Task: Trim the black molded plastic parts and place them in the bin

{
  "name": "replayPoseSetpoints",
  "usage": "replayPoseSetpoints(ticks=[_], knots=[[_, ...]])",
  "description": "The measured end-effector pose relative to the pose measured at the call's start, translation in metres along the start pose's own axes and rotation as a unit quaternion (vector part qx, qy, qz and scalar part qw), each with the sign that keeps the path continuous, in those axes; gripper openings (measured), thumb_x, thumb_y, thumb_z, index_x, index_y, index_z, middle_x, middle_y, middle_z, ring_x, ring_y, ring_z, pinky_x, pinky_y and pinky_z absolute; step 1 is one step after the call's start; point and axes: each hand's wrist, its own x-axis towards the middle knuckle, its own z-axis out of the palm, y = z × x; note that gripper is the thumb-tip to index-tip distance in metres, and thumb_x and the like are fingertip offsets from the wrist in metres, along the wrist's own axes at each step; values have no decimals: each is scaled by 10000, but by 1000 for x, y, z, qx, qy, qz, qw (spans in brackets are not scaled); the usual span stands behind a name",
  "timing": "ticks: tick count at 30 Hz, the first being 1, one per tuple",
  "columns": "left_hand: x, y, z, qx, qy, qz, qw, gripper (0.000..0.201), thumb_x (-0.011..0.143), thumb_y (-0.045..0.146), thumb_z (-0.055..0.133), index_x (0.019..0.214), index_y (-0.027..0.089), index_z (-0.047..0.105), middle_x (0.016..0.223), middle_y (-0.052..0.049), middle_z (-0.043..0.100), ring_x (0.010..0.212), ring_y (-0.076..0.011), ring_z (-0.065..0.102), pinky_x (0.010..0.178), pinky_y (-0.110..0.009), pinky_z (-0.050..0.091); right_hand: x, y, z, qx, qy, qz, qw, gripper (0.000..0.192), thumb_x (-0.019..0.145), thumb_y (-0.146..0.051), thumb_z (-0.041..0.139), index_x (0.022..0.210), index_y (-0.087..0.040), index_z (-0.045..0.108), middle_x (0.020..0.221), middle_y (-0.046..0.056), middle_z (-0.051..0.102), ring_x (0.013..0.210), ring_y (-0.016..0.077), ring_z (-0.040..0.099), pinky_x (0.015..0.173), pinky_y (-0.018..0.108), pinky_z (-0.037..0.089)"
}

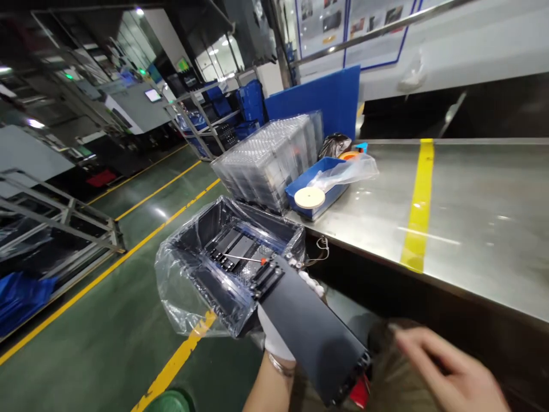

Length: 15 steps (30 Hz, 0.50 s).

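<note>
Floor at far left: green, with yellow lines; metal racks beyond.

Black housing, wrapped in a clear plastic bag, held out over the floor just off the worktop edge. Open side turned up toward the camera; ribs and connector blocks seen inside, plus a thin rod with an orange tip.

Left hand in a white glove, under the housing. Grip closed around the underside near the flat black panel that ran back toward the body. Fingers mostly hidden by the panel; a bracelet showed at the wrist.

Further right, on the stainless worktop: stacked clear trays, then a blue bin with a white disc and a loose clear bag in it. Yellow stripe across the steel.

Right hand bare, blurred, low right. Fingers spread, nothing held, apart from the housing.

Judgement on handling: best supported from below with the palm, kept level, as the bag film looked slick and loose. Second hand better placed on the panel end before any turning, well away from the connector blocks and the rod.
</note>
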Motion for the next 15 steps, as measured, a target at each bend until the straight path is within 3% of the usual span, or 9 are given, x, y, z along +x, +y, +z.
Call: replayPoseSetpoints(ticks=[1, 3, 5, 8, 10, 12, 14, 15], knots=[[-1, -1, 1, -26, -6, -17, 999, 326, 853, 521, 717, 1011, 244, 781, 995, -37, 764, 962, -216, 705, 1015, -410, 575, 16, 12, -13, -104, 75, -26, 991, 584, 1038, -773, 516, 807, -300, 769, 752, 11, 786, 564, 203, 742, 484, 226, 582], [-3, -7, -3, -70, -17, -61, 996, 460, 752, 498, 798, 1107, 206, 793, 1048, -77, 785, 966, -248, 715, 995, -442, 586, 55, 38, -40, -164, 108, -16, 980, 658, 979, -882, 459, 829, -314, 755, 776, 99, 789, 518, 247, 707, 431, 334, 542], [-6, -17, -16, -83, -22, -100, 991, 609, 714, 512, 816, 1213, 164, 781, 1105, -124, 791, 990, -283, 721, 957, -454, 588, 94, 64, -64, -209, 103, -12, 972, 748, 940, -942, 330, 789, -334, 739, 763, 151, 757, 536, 292, 679, 450, 415, 488], [-12, -34, -44, -68, 7, -175, 982, 624, 816, 532, 701, 1211, 53, 761, 1124, -176, 788, 995, -305, 735, 914, -453, 572, 131, 95, -82, -250, 79, 5, 965, 810, 806, -1049, 262, 620, -356, 637, 652, 163, 659, 712, 401, 732, 542, 494, 454], [-17, -45, -63, -75, 46, -226, 970, 564, 854, 519, 617, 1084, 25, 763, 1022, -163, 785, 915, -271, 740, 898, -419, 557, 132, 104, -75, -254, 73, 19, 964, 844, 808, -1049, 253, 685, -333, 682, 790, 217, 713, 1021, 528, 723, 716, 634, 484], [-21, -53, -80, -80, 84, -260, 959, 490, 863, 500, 550, 960, 66, 754, 883, -125, 760, 804, -233, 727, 851, -379, 540, 110, 102, -52, -230, 59, 21, 971, 842, 907, -960, 284, 915, -274, 773, 1081, 273, 750, 1274, 580, 609, 936, 760, 441], [-24, -60, -96, -73, 116, -281, 950, 464, 885, 473, 481, 889, 93, 748, 803, -109, 740, 739, -214, 714, 815, -356, 528, 69, 89, -16, -180, 22, 14, 983, 772, 991, -846, 389, 1158, -197, 772, 1277, 277, 721, 1271, 519, 645, 1027, 709, 494], [-25, -64, -105, -67, 127, -290, 946, 461, 900, 453, 460, 871, 98, 751, 795, -109, 744, 728, -211, 712, 810, -351, 525, 45, 80, 5, -146, -3, 15, 989, 733, 1003, -828, 448, 1191, -195, 767, 1237, 240, 753, 1144, 445, 732, 948, 607, 597]])
